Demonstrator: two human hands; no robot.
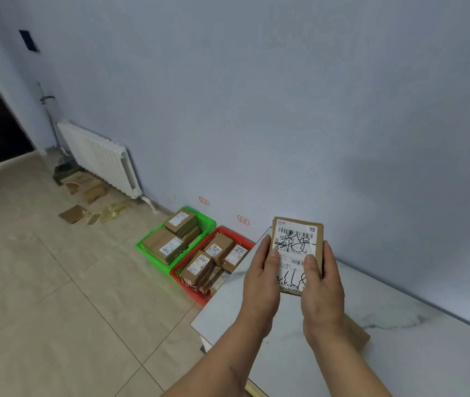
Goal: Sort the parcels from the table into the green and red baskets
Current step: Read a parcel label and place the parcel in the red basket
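Above the table (400, 353) edge, both hands hold one parcel (296, 253) upright, label facing the person: left hand (262, 270) and right hand (321, 277) grasp its side edges, thumbs pressed on the front. It looks light and stiff, a flat cardboard box, best held by those edges. Brown card, white barcode label, black scrawl. The green basket (153, 255) and red basket (245, 240) sit on the floor just beside the table, both holding parcels.

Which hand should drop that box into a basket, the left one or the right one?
Probably the left hand. Both hands grip the parcel above the table, but the green basket and red basket sit on the floor to the left, nearer that hand than the right hand.
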